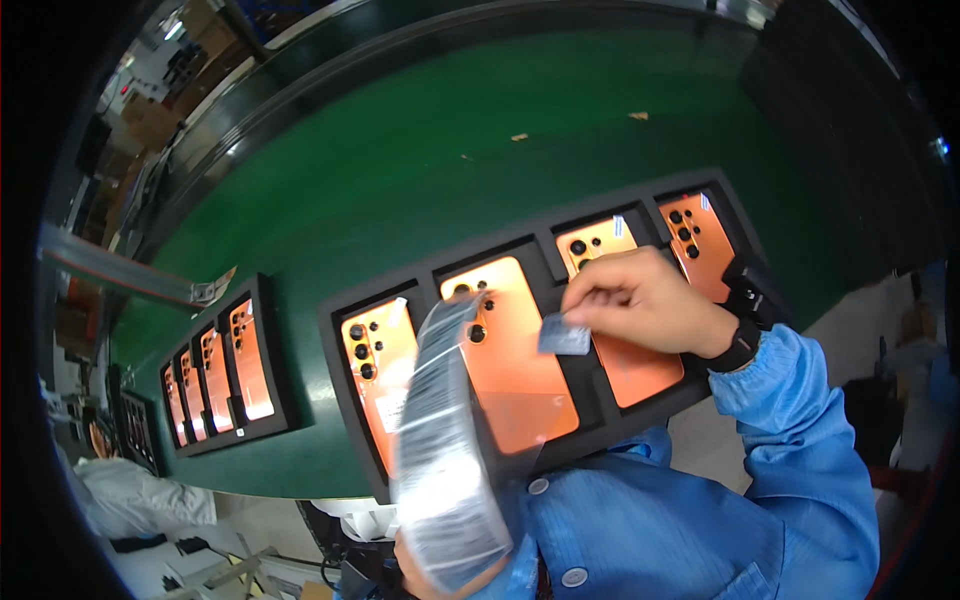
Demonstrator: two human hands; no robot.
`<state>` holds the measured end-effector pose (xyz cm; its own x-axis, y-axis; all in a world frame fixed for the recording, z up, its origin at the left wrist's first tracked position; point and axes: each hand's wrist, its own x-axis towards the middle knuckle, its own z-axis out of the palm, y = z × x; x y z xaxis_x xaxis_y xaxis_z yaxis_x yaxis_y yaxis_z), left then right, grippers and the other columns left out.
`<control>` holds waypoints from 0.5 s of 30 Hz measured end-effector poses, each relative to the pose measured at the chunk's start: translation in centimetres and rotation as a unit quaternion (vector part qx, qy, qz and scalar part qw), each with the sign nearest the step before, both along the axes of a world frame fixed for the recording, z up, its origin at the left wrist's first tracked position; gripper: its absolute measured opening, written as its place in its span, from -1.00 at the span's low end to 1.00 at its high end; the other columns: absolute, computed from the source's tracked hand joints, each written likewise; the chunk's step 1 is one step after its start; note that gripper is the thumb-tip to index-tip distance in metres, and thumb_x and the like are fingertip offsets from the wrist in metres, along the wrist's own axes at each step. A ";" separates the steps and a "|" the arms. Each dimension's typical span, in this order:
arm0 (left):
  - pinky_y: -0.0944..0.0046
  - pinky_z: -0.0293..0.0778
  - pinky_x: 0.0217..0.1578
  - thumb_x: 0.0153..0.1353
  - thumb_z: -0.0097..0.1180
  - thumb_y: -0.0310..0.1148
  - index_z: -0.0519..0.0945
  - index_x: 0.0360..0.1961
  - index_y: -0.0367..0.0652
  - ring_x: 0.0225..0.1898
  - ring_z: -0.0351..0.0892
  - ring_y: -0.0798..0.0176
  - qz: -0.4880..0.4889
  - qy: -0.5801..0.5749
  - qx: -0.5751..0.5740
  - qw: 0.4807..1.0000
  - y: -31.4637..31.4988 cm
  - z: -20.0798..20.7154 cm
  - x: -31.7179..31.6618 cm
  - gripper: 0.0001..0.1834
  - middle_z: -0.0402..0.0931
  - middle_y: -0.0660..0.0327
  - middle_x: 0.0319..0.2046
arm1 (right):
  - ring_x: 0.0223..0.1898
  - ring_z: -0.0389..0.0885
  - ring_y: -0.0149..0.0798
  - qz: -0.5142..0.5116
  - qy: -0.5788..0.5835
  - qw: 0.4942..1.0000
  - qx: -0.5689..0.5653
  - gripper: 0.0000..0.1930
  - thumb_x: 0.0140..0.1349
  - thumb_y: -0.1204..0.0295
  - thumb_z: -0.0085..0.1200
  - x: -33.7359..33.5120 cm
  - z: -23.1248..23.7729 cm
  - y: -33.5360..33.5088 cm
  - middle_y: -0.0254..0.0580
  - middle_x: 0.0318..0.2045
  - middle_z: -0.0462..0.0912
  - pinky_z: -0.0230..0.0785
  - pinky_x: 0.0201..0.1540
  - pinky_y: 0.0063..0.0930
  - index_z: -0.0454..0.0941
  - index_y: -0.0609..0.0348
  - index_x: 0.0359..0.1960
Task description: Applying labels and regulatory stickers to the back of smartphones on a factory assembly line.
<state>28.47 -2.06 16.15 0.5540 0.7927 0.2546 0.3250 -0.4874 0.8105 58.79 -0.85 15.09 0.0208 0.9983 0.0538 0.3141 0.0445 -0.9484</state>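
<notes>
My right hand (635, 300) pinches a small grey-blue, see-through square (566, 336) between thumb and fingers. It hovers over a black foam tray (590, 400), beside an orange phone (515, 370) lying back up. My left hand (485, 580), at the lower edge, grips a long, shiny bundle of clear plastic film (445, 470). The bundle curves up over the tray and partly covers that phone and its cameras. Most of the left fingers are hidden behind it. Another orange phone (645, 375) lies partly under my right hand, with others at the tray's left (375, 340) and right ends (700, 250).
A second black tray (280, 400) with several orange phones stands to the left on the green table (330, 190). A metal bar (120, 262) reaches in from the left. Pale cloth (140, 495) hangs at the lower left. Small scraps (638, 116) lie on the table's far part.
</notes>
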 end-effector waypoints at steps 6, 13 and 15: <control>0.27 0.34 -0.54 -0.26 0.30 -0.46 0.55 -0.46 -0.25 -0.62 0.41 0.17 -0.152 -0.070 0.054 0.984 0.6 -1.2 -0.5 -0.74 0.44 0.16 -0.47 | -0.65 0.55 -0.35 0.078 -0.050 0.994 0.050 -0.85 0.05 0.46 0.11 -2.8 -1.4 0.9 -0.19 -0.68 0.53 0.34 -0.54 -0.52 0.47 0.28 -0.55; 0.32 0.30 -0.58 -0.22 0.28 -0.45 0.54 -0.45 -0.24 -0.66 0.37 0.24 -0.184 -0.093 0.102 0.973 0.5 -1.8 -1.0 -0.76 0.40 0.19 -0.53 | -0.59 0.49 -0.38 0.106 -0.046 0.992 0.043 -0.88 0.09 0.46 0.13 -3.5 -3.4 1.4 -0.23 -0.62 0.49 0.30 -0.54 -0.54 0.49 0.25 -0.49; 0.33 0.30 -0.59 -0.20 0.27 -0.44 0.54 -0.43 -0.23 -0.66 0.37 0.27 -0.189 -0.099 0.108 0.971 0.4 -1.4 -1.6 -0.76 0.39 0.20 -0.54 | -0.58 0.50 -0.36 0.106 -0.056 0.992 0.047 -0.88 0.08 0.46 0.13 -3.7 -3.3 1.6 -0.22 -0.61 0.49 0.31 -0.53 -0.52 0.49 0.25 -0.49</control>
<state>26.87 -1.71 14.71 0.7175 0.4590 0.5239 -0.0620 -0.7071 0.7044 55.13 0.73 11.74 -0.1995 0.9701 0.1380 0.3909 0.2079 -0.8966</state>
